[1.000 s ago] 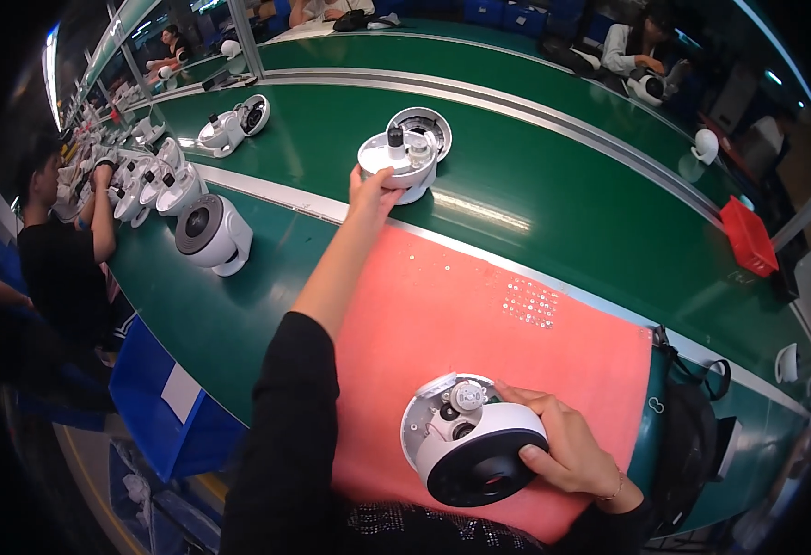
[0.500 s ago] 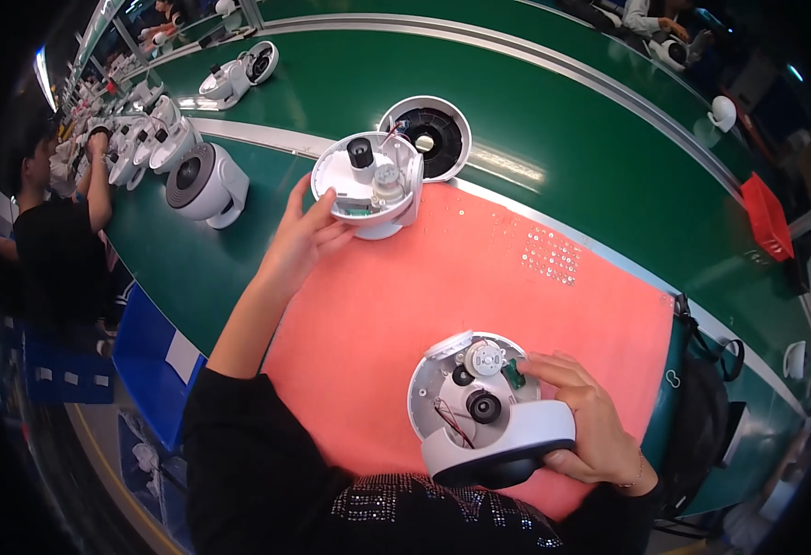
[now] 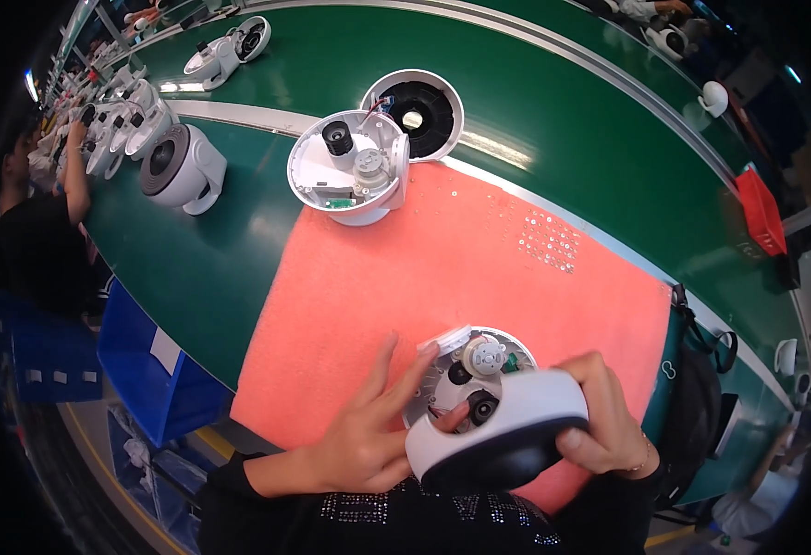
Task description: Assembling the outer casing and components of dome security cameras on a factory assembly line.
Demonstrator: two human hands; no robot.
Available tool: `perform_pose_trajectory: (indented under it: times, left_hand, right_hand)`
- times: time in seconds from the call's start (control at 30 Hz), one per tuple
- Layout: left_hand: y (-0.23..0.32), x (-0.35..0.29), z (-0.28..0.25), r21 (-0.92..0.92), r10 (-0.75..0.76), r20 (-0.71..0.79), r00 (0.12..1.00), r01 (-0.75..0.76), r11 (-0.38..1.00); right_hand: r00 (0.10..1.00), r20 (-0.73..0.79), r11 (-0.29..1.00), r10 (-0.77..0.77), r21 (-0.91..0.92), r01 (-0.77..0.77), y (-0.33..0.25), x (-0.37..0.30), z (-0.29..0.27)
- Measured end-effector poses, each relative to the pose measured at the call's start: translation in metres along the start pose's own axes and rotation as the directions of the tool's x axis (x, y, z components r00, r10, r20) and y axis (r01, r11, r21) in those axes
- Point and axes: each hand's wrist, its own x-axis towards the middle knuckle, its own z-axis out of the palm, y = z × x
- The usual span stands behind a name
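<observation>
My right hand [image 3: 609, 421] grips a white round device housing [image 3: 540, 402] with a dark underside, tilted at the front of the pink mat. The open shell shows a silver motor [image 3: 484, 356], a small green circuit board [image 3: 511, 362] and a black cylindrical part [image 3: 482, 407]. My left hand [image 3: 364, 444] has its fingers apart; one digit reaches into the shell beside the black part, and another fingertip is at the rim near a white flap. Farther back, a second open white unit [image 3: 327, 162] stands on the mat, its dark round cover [image 3: 438, 120] behind it, joined by wires.
Several small screws [image 3: 549, 240] lie on the pink mat [image 3: 331, 305]. To the left stand an assembled unit [image 3: 184, 166] and several open ones, with a co-worker [image 3: 45, 194] beyond. A blue bin [image 3: 147, 370], black bag [image 3: 692, 398] and red tray [image 3: 759, 211] surround the bench.
My left hand has let go of the far unit and come back to the housing at the front. My right hand has tipped this housing further over its opening.
</observation>
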Motion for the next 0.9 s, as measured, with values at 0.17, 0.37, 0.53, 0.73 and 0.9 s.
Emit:
perform_pose_trajectory:
  times: [0.17,0.37,0.53,0.73,0.9]
  left_hand:
    - [-0.009,-0.015,-0.007,-0.069,-0.136,-0.031,0.990,0.133,0.989]
    - [0.009,0.011,-0.016,-0.065,-0.284,-0.125,0.951,0.278,0.958]
    - [0.011,0.021,-0.031,0.122,-0.311,-0.058,0.949,0.316,0.941]
    - [0.007,0.036,-0.046,0.348,-0.395,0.191,0.899,0.314,0.883]
    - [0.006,0.041,-0.045,0.415,-0.360,0.223,0.906,0.246,0.876]
  right_hand:
    - [0.984,0.055,0.985,0.170,0.035,-0.172,0.003,0.017,0.004]
    - [0.986,-0.009,0.986,0.168,-0.018,-0.168,0.005,0.017,0.009]
    - [0.988,-0.088,0.971,0.124,-0.194,-0.139,0.006,0.027,0.005]
    - [0.989,-0.030,0.891,0.144,-0.431,-0.143,0.009,0.033,0.003]
    - [0.997,-0.035,0.847,0.074,-0.526,-0.081,0.016,0.035,0.002]
